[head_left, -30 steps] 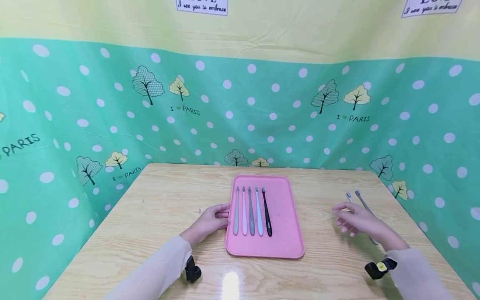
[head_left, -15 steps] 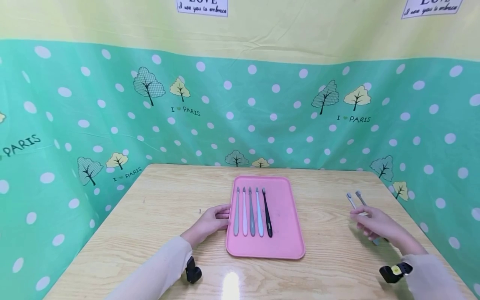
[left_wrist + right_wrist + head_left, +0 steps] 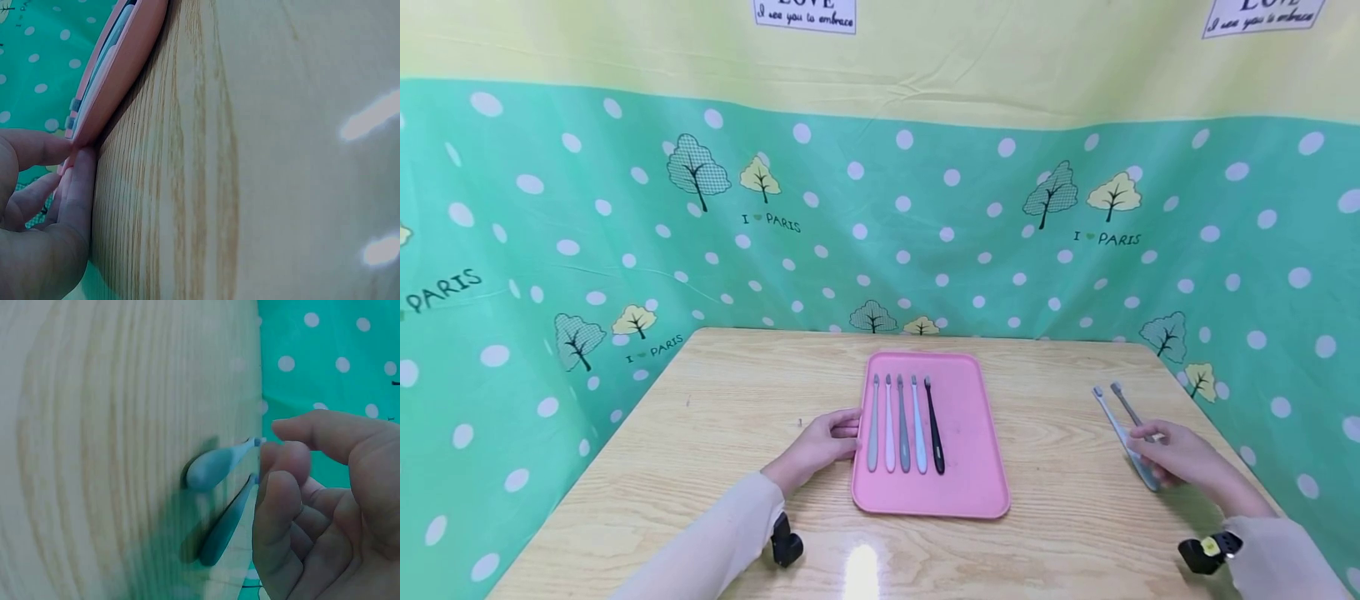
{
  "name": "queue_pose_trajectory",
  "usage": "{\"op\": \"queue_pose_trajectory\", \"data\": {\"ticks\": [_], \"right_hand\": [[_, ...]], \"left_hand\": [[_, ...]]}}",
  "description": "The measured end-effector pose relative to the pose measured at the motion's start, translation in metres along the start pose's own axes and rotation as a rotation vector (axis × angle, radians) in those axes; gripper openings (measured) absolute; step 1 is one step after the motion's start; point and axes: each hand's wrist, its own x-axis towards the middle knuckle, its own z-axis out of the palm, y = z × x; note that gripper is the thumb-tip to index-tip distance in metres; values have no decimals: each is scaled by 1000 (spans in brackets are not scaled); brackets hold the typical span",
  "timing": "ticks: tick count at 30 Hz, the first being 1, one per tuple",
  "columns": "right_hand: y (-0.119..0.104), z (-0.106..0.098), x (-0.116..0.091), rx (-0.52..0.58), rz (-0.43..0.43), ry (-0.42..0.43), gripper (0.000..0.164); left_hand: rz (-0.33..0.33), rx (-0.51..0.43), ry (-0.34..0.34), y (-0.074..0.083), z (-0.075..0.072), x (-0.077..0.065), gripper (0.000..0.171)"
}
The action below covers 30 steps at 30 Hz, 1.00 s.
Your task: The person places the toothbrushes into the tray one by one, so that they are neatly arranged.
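Note:
A pink tray [image 3: 972,450] holds several toothbrushes side by side, among them a pink toothbrush [image 3: 890,433] and a black toothbrush [image 3: 935,429]. My left hand [image 3: 820,443] holds the tray's left rim, thumb and fingers on its edge in the left wrist view. To the right, a light-blue toothbrush [image 3: 1116,423] and a grey toothbrush [image 3: 1125,403] lie on the table. My right hand [image 3: 1180,458] is over the grey one and hides part of its handle. In the right wrist view its bent fingers [image 3: 279,500] are beside both brushes, with nothing visible between thumb and fingertips.
The tray lies on a wooden table [image 3: 730,400], with wood on both sides of it. A green and yellow printed curtain [image 3: 820,183] hangs behind the table and along its sides.
My right hand has moved right, past the light-blue toothbrush to the grey one, uncovering the light-blue handle. My left hand and the tray have stayed in place.

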Motion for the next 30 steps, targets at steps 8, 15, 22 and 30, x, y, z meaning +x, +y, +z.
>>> {"op": "queue_pose_trajectory", "data": {"ticks": [8,15,22,30], "right_hand": [[9,-2,0,-62,31,20,49],[11,-2,2,-95,58,32,47],[13,0,4,-108,73,39,47],[16,1,5,-94,90,37,48]], "left_hand": [[-1,9,-6,-2,-2,3,61],[3,9,-10,-3,-1,3,60],[-1,4,-4,-4,-2,4,61],[-1,-5,1,-5,-1,3,61]]}}
